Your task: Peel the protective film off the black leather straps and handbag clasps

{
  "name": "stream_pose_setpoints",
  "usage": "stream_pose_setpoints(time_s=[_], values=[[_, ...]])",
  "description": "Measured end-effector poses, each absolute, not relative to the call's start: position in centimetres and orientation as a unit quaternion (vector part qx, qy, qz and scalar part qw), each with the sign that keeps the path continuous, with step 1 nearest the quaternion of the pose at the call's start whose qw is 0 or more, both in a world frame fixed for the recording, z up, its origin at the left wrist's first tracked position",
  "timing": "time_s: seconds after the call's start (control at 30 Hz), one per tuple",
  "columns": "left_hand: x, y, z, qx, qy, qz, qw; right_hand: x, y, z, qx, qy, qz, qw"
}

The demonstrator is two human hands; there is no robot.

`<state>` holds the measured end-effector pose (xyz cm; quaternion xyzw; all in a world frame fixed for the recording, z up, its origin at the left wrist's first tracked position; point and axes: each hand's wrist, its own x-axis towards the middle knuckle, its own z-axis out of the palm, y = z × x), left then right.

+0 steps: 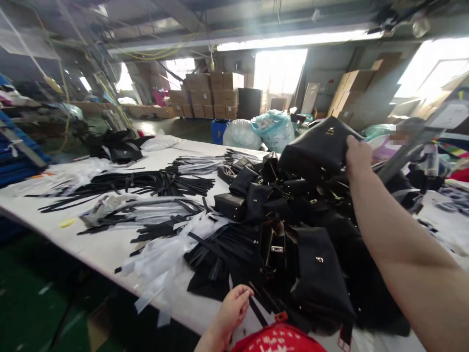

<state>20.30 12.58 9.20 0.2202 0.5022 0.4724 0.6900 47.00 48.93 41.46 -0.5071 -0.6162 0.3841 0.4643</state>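
My right hand (359, 155) is raised over the heap and closed on the edge of a black handbag (317, 144), whose panel carries small gold lettering. Below it lies a pile of black handbags (256, 200) with gold fittings. An open black handbag (276, 249) shows its gold zip and lock plate; beside it rests another black bag (318, 274) with a gold clasp. Low at the table edge, my left hand (236, 305) has its fingers curled together, close to a narrow black strap (258, 312); what they hold, if anything, is hidden.
Bundles of black strips (157, 183) and white strips (164, 249) spread over the white table (95, 239). A yellow disc (67, 223) lies near its front edge. Behind stand stuffed plastic bags (273, 129) and stacked cartons (205, 95). A slanted metal post (410, 132) rises at right.
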Motion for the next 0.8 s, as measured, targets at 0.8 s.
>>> stream_pose_setpoints(time_s=[0.8], values=[[20.7,12.9,11.3,0.232,0.517,0.441,0.696,49.9,31.8,18.1,-0.219,-0.961,0.032,-0.168]])
